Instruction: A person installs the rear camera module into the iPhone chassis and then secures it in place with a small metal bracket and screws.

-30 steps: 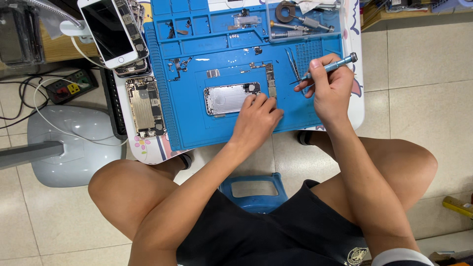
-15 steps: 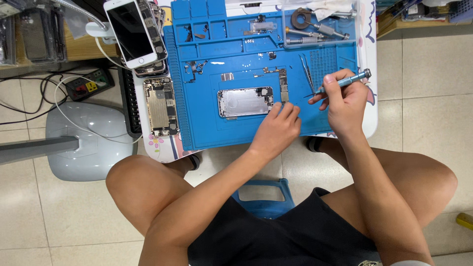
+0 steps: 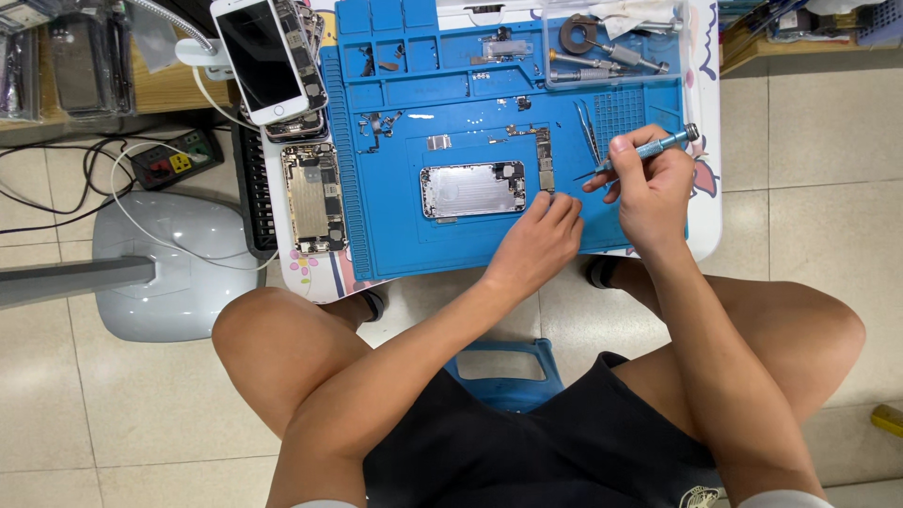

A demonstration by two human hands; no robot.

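Observation:
A silver phone housing (image 3: 472, 190) lies flat in the middle of a blue repair mat (image 3: 395, 235). My left hand (image 3: 541, 240) rests on the mat just right of the housing, fingertips touching a narrow circuit board (image 3: 544, 158). My right hand (image 3: 649, 188) grips a teal precision screwdriver (image 3: 649, 149), its tip pointing left toward that board. Tweezers (image 3: 588, 132) lie on the mat beside the screwdriver tip.
An opened phone body (image 3: 310, 198) sits left of the mat, below a white phone (image 3: 259, 56) stacked on others. Tools and a clear tray (image 3: 611, 42) fill the mat's top right. A power strip (image 3: 174, 160), cables and a grey lamp base (image 3: 169, 263) stand at left.
The view has shifted, so the table sits further right and lower in frame. My left hand has slid off the housing to its right side. The screwdriver stays in my right hand.

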